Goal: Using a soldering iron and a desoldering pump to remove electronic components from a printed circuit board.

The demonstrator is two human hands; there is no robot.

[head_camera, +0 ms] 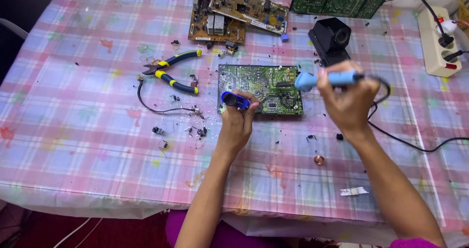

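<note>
Two hands work over a green circuit board [259,88] that lies flat near the middle of the tabletop [73,145], which is covered with a pink checked cloth. The left hand [238,122] is closed around a small blue tool [235,100], and the tip of this tool touches the near edge of the board. The right hand [348,101] grips a light blue soldering iron [325,79] by its handle; the iron points to the left, over the right part of the board, and its black cable [415,145] runs away to the right. Left of the board lie pliers [171,72] with blue and yellow handles, and small black pieces are scattered near them. Behind the board rest two brown circuit boards [234,13], one partly on the other, and a black stand [330,39]. A white power strip [437,43] is at the far right edge.
</note>
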